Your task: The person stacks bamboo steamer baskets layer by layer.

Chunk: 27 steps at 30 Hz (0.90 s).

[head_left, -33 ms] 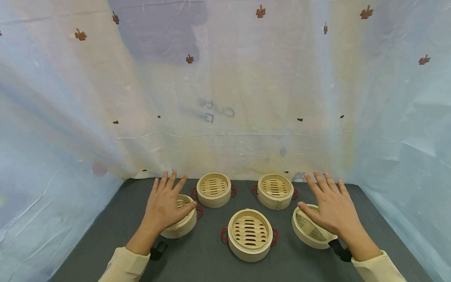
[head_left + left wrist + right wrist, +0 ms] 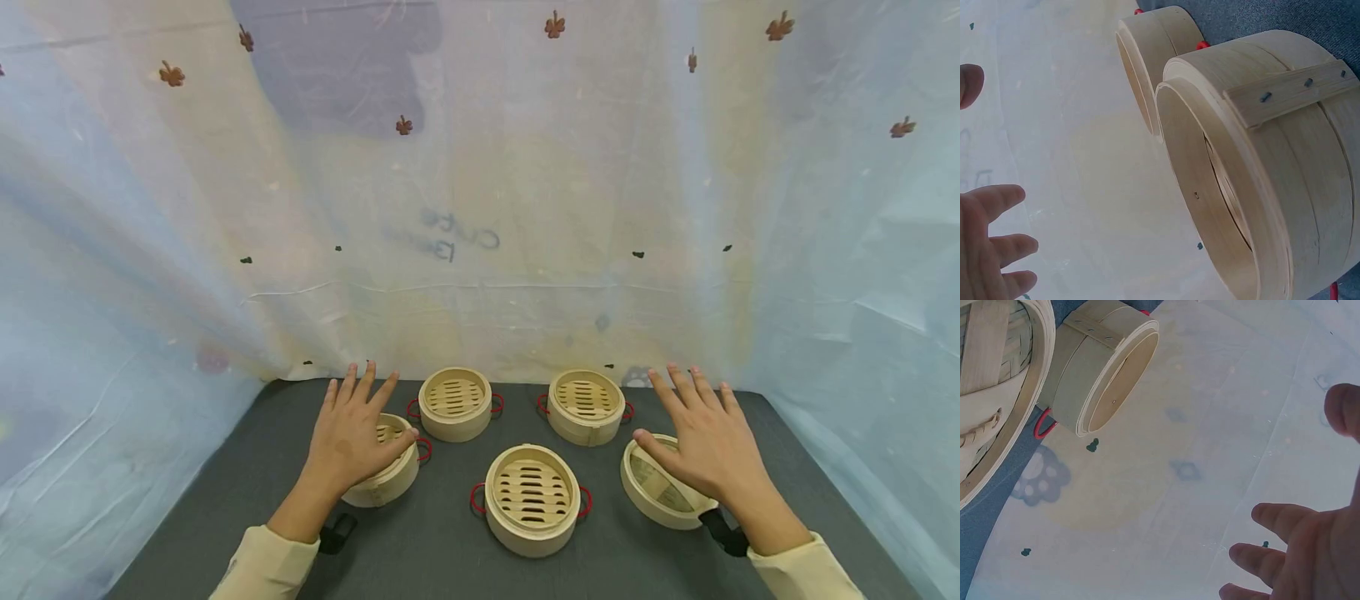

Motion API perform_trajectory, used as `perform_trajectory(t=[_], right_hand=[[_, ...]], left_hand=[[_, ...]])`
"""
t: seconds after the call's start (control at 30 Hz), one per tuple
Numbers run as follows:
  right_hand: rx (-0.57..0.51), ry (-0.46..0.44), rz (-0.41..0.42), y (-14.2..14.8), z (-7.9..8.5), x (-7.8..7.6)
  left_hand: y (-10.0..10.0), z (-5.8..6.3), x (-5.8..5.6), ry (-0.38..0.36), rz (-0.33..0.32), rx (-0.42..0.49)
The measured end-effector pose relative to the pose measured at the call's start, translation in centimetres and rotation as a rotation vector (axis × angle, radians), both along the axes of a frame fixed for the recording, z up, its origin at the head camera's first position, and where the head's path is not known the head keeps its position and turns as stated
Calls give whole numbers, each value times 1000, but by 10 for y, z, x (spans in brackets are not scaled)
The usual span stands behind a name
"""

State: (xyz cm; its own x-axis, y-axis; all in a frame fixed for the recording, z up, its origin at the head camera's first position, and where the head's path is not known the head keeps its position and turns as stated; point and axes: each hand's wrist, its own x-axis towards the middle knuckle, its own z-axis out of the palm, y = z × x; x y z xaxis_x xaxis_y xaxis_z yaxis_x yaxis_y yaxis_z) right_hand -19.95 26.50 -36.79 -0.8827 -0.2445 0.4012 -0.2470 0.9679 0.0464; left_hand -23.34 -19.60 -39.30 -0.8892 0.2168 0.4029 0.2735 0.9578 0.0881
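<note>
My left hand (image 2: pixel 348 442) is held with fingers spread above a bamboo steamer basket (image 2: pixel 382 487) at the left, overlapping part of it in the head view. On the right, my other hand (image 2: pixel 708 442), fingers also spread, is over a woven bamboo steamer lid (image 2: pixel 652 492) and hides its right side. Neither hand holds anything. In the left wrist view the left basket (image 2: pixel 1310 169) stands close by the fingers (image 2: pixel 1000 200). The lid's woven top and strap handle (image 2: pixel 982 419) show in the right wrist view, away from the right fingers (image 2: pixel 1291 522).
Between the hands, a slatted steamer basket (image 2: pixel 532 533) with red handles sits near the front. Two more baskets stand at the back, one left of centre (image 2: pixel 455 425) and one right of centre (image 2: pixel 585 429). A patterned curtain (image 2: pixel 480 208) hangs behind the dark table (image 2: pixel 442 533).
</note>
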Motion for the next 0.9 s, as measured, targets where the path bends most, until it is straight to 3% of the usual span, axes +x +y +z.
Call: perform_trajectory(t=[0.6, 0.9], right_hand=[[-23, 7, 35, -6, 8, 6], [-51, 49, 3, -6, 10, 10]], left_hand=[[0, 5, 6, 54, -36, 34], [-1, 6, 11, 59, -32, 16]])
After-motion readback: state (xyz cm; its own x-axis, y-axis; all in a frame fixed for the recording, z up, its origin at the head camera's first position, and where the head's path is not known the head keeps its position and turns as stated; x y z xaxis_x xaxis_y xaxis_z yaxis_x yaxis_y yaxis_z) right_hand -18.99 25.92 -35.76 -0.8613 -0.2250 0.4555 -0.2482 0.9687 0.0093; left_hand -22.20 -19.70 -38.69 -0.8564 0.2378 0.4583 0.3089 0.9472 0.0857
